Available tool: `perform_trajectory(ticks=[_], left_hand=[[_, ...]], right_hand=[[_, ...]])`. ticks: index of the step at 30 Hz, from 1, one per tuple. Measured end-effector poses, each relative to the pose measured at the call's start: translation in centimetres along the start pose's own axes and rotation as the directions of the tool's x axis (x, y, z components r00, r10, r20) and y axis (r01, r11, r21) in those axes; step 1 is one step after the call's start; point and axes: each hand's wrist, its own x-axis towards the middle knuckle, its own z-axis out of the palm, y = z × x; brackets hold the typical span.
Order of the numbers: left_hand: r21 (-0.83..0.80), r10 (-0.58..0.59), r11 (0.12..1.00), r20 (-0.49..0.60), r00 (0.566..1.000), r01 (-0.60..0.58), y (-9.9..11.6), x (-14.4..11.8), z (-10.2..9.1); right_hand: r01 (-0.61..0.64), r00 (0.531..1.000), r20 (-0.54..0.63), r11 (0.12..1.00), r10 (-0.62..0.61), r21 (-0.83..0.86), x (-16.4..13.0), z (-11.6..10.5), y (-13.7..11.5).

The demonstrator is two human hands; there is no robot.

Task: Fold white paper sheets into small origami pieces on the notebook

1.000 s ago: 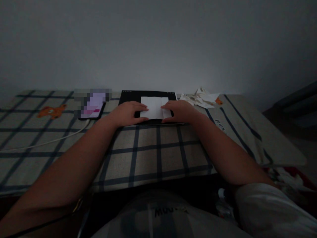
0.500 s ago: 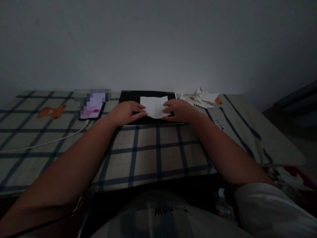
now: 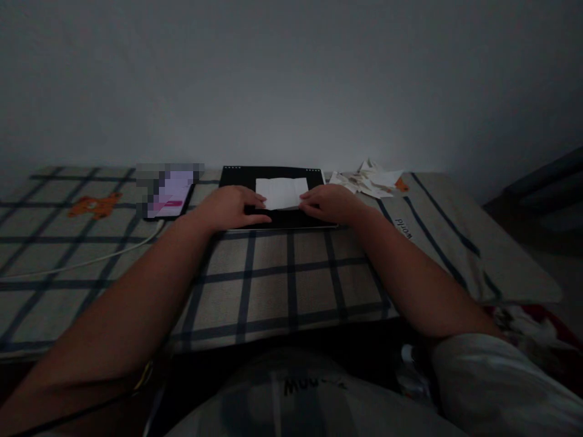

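Along the bed's [image 3: 291,285] far edge, left to right: a phone [image 3: 170,195], then a black board [image 3: 273,177] carrying a white paper [image 3: 281,192]. Your left hand [image 3: 228,208] and right hand [image 3: 331,203] lie flat, fingers pinning the paper's near corners. You seem mid-fold; creasing likely calls for even pressure along the near edge.
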Motion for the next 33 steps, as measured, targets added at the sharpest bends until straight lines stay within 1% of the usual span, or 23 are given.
perform_trajectory(ticks=[4,7,9,13,16,19,22,24,27,29,33], left_hand=[[0.003,-0.011,1.000,-0.035,0.999,0.011,-0.1,0.0,0.2],[-0.042,0.006,0.999,-0.077,0.997,-0.009,-0.6,0.1,0.5],[-0.053,-0.003,0.999,-0.097,0.995,-0.002,-0.9,0.2,0.7],[-0.042,-0.073,0.997,-0.109,0.991,0.068,-1.3,0.3,0.8],[-0.095,-0.117,0.990,-0.129,0.985,0.106,-1.3,0.4,0.9],[-0.141,-0.167,0.979,-0.146,0.975,0.146,-1.2,0.4,0.8],[-0.128,-0.228,0.970,-0.164,0.960,0.208,-0.8,0.4,0.5],[-0.109,-0.257,0.964,-0.152,0.954,0.242,-0.5,0.4,0.2],[-0.111,-0.292,0.953,-0.090,0.952,0.282,-0.2,0.4,-0.4],[-0.120,-0.310,0.946,-0.059,0.949,0.302,-0.1,0.5,-0.7],[-0.122,-0.335,0.936,-0.031,0.942,0.329,0.0,0.6,-0.8]], right_hand=[[-0.020,1.000,-0.023,0.999,0.021,0.043,0.1,0.2,0.0],[0.006,0.996,-0.088,0.994,0.003,0.105,0.2,0.7,0.3],[0.010,0.992,-0.124,0.990,0.007,0.142,0.3,1.1,0.4],[-0.018,0.989,-0.138,0.980,0.046,0.196,0.7,1.9,0.7],[-0.049,0.987,-0.138,0.978,0.078,0.204,1.0,2.2,0.9],[-0.082,0.986,-0.127,0.980,0.106,0.183,1.2,2.2,1.0],[-0.099,0.982,-0.143,0.979,0.125,0.180,1.3,1.9,0.9],[-0.108,0.980,-0.149,0.978,0.135,0.177,1.2,1.6,0.7],[-0.109,0.980,-0.142,0.976,0.136,0.188,1.3,1.4,0.7],[-0.094,0.982,-0.138,0.970,0.127,0.223,1.4,1.4,0.9],[-0.076,0.982,-0.142,0.952,0.123,0.297,1.8,1.6,1.5]])
